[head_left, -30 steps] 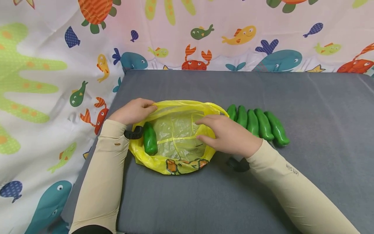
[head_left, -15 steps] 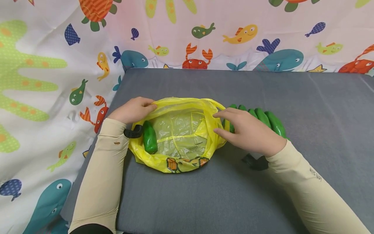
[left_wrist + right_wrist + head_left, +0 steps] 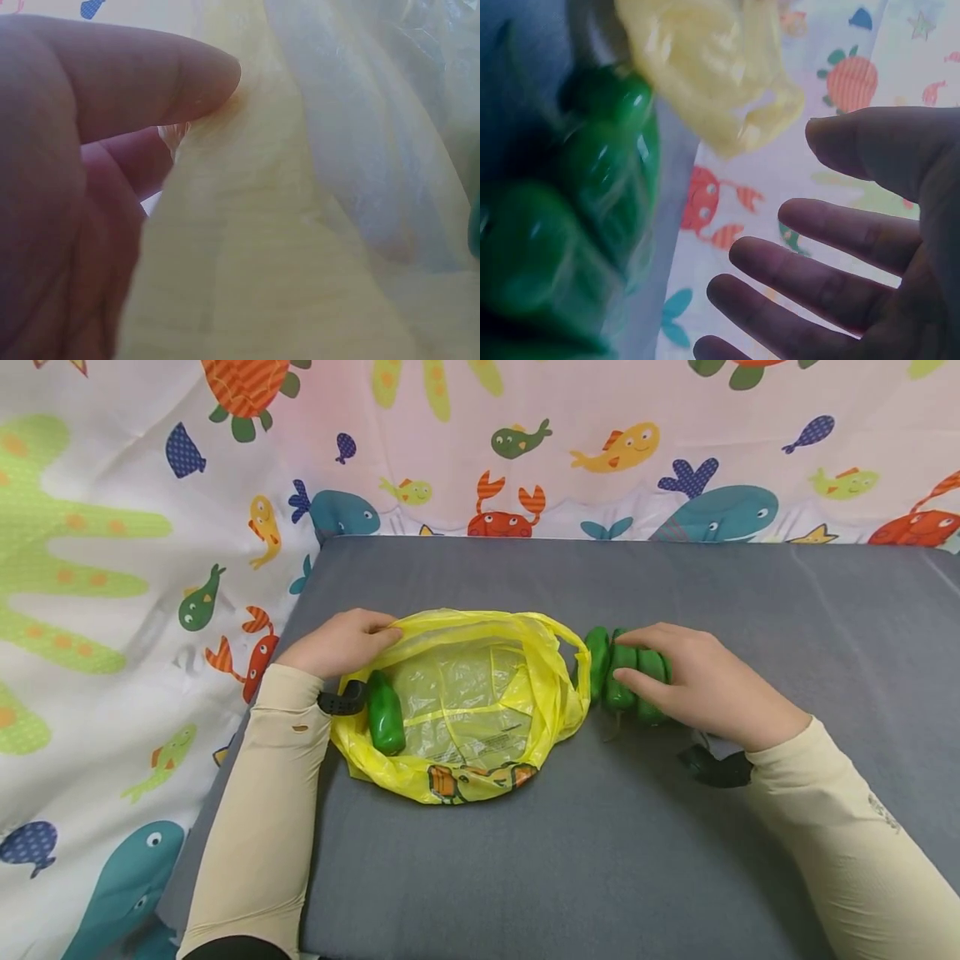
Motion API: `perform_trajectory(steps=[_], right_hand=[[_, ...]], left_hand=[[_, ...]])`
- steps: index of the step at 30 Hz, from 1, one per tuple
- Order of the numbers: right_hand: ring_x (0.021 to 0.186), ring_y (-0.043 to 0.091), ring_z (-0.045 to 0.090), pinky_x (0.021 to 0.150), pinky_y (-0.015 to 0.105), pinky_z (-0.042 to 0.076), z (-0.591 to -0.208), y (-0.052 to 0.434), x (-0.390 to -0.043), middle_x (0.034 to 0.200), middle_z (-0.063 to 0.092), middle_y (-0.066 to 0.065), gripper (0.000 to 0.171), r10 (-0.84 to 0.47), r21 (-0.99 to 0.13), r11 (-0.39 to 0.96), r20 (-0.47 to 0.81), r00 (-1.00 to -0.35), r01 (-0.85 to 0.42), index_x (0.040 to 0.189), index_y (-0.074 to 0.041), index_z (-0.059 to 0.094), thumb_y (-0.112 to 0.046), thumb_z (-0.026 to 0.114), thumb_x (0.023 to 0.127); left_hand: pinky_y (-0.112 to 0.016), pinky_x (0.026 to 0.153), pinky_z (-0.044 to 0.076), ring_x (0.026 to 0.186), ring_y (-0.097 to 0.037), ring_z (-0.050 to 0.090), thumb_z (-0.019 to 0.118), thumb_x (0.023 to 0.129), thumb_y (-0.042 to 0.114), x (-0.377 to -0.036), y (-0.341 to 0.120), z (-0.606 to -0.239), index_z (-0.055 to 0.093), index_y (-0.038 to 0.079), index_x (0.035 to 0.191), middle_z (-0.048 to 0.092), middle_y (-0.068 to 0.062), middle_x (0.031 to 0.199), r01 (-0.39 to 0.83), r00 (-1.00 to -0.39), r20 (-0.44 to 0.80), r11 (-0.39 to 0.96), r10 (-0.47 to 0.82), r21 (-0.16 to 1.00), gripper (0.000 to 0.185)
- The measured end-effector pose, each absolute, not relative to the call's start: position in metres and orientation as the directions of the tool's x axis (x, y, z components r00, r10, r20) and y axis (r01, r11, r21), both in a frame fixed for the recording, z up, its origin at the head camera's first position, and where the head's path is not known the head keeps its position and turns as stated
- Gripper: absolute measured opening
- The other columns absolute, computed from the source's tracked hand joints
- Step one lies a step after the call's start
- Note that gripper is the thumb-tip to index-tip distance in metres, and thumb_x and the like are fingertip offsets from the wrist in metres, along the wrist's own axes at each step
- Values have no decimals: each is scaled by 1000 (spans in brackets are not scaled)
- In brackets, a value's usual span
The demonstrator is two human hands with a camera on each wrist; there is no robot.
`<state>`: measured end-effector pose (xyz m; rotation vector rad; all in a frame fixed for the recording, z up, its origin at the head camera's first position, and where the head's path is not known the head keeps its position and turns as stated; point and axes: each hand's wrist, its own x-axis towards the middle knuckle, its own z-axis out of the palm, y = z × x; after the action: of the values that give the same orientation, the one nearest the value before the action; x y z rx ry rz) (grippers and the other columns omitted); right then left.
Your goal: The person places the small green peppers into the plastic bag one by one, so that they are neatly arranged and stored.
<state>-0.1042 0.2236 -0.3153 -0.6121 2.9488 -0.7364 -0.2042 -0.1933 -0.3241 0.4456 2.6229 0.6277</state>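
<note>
My left hand [image 3: 339,645] pinches the far left rim of a yellow plastic bag [image 3: 564,702], thumb and fingers on the film; the left wrist view shows the thumb [image 3: 169,82] pressing on it. The bag's mouth gapes upward. Inside, at its left side, lies one glossy green pepper [image 3: 386,717]. Just right of the bag stands a row of similar green peppers [image 3: 619,681], partly covered by my right hand [image 3: 708,685]. That hand hovers over the row, fingers spread and holding nothing. In the right wrist view its fingers [image 3: 802,281] are apart from the peppers [image 3: 604,172].
Grey cloth covers the table [image 3: 480,877]. A curtain printed with sea animals [image 3: 420,452] hangs along the back and left edges. The bag's handle loop [image 3: 573,652] leans right, close to the nearest pepper.
My right hand has moved right, from over the bag's mouth to over the row of peppers. The bag's right side has shifted slightly; my left hand keeps its hold.
</note>
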Motion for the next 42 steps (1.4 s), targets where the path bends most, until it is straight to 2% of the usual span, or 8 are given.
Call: perform_trajectory(steps=[3, 10, 14, 21, 25, 33, 42], right_hand=[[119, 28, 54, 97, 53, 43, -319, 234, -103, 127, 62, 8, 46, -349, -459, 827, 34, -937, -325, 130, -11, 61, -38, 66, 93], [124, 33, 51, 97, 56, 41, -326, 255, -103, 131, 59, 11, 52, -292, -461, 849, -3, -956, -258, 133, -8, 59, -44, 62, 94], [120, 37, 53, 92, 57, 42, -329, 269, -104, 133, 57, 15, 54, -252, -453, 865, -19, -968, -216, 134, -8, 57, -45, 60, 95], [108, 44, 58, 85, 60, 44, -335, 288, -109, 134, 55, 21, 54, -227, -436, 881, -49, -973, -184, 136, -6, 55, -42, 58, 97], [111, 45, 57, 87, 60, 44, -339, 295, -113, 133, 55, 24, 53, -212, -428, 889, -74, -974, -161, 136, -4, 55, -39, 59, 97], [107, 49, 59, 84, 60, 46, -346, 303, -116, 128, 54, 35, 59, -170, -421, 904, -191, -967, -76, 141, 1, 46, -37, 58, 96], [107, 51, 58, 82, 60, 47, -349, 310, -118, 124, 55, 38, 64, -166, -400, 915, -256, -952, -51, 142, 5, 40, -37, 56, 97]], left_hand=[[-39, 78, 42, 92, -26, 54, 42, 105, 36, -205, -192, -324, 61, 16, 131, 61, -9, 112, 221, -863, -304, 844, 403, 489, 39], [-39, 78, 41, 93, -26, 54, 42, 105, 35, -205, -193, -325, 62, 16, 130, 62, -9, 112, 218, -864, -305, 844, 400, 489, 37], [-39, 76, 41, 91, -26, 54, 42, 105, 35, -205, -194, -326, 63, 16, 128, 62, -10, 108, 219, -863, -305, 843, 402, 491, 36], [-39, 78, 42, 92, -26, 54, 42, 105, 36, -205, -193, -327, 61, 16, 132, 62, -8, 112, 211, -865, -311, 847, 394, 488, 39], [-39, 77, 42, 91, -25, 54, 42, 105, 36, -205, -193, -327, 60, 15, 132, 62, -8, 112, 209, -865, -313, 848, 392, 486, 39], [-38, 69, 41, 77, -24, 53, 42, 105, 36, -205, -193, -326, 64, 16, 123, 58, -9, 93, 217, -865, -305, 845, 398, 488, 35], [-38, 74, 42, 86, -25, 54, 42, 105, 36, -205, -194, -326, 62, 16, 129, 61, -10, 105, 209, -868, -308, 849, 389, 485, 37]])
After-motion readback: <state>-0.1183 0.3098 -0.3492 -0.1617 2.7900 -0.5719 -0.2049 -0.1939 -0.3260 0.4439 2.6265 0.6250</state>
